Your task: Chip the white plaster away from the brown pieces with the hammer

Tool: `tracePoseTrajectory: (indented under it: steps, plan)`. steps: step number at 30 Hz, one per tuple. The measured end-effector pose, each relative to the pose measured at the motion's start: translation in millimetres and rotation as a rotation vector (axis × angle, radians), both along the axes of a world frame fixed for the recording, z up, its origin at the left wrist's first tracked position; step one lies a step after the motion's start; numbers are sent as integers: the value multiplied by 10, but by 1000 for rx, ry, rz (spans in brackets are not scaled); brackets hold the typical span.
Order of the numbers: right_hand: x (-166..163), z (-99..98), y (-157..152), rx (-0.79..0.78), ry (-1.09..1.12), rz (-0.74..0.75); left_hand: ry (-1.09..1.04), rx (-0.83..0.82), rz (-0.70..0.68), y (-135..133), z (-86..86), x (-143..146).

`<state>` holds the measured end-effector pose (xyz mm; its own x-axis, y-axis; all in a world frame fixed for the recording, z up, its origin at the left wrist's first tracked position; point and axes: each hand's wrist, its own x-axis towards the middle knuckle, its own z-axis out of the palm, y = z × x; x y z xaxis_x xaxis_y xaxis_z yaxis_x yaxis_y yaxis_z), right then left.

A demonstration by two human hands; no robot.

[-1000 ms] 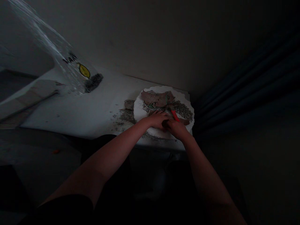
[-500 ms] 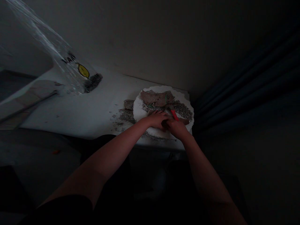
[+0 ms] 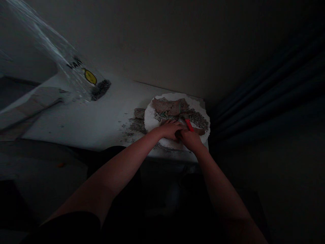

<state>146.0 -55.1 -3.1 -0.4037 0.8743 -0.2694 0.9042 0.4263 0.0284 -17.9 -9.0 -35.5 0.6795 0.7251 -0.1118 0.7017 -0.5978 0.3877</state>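
Observation:
A round white board (image 3: 150, 122) with a scalloped edge carries rough brown pieces (image 3: 170, 106) and small grey stones (image 3: 199, 118). My left hand (image 3: 170, 129) lies over a flat brown piece (image 3: 199, 131) near the board's front, fingers bent down onto it. Close against it on the right, my right hand (image 3: 191, 138) is closed around a slim red tool (image 3: 189, 125). A greyish tip of the tool points up and left; its exact kind is too dark to make out. Both hands partly cover the brown piece. Bits of green show among the stones.
The board stands at the right end of a white table (image 3: 101, 118). Dark crumbs (image 3: 138, 125) and a brown lump (image 3: 139, 113) lie to its left. A clear plastic bag (image 3: 76, 74) holding dark gravel is further left. A dark curtain (image 3: 274, 81) hangs at right.
My right hand and the red tool have shifted very slightly, to the left and down. My left hand, the board and the bag look the same.

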Motion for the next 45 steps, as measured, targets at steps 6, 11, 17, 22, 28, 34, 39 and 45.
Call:
tracePoseTrajectory:
  steps: [6,11,17,22,28,34,39,45]
  plan:
    - [40,95,-9,33,-25,49,-30,-6,26,0,-18,2]
    - [45,147,-22,64,-54,84,-31,-9,50,-14,-2,19]
    - [-15,207,-14,44,-63,133,7,-12,87,-48,67,48]
    - [-38,252,-13,32,-74,128,26,-14,90,-56,83,66]
    - [-47,164,-33,23,-38,-35,11,5,67,-67,84,59]
    - [-15,62,-10,-37,-14,-47,-8,4,56,-51,39,38]
    - [-9,148,40,-46,-53,27,-17,2,76,-42,30,46]
    - [9,206,77,-28,-90,76,5,-3,77,-46,53,69]
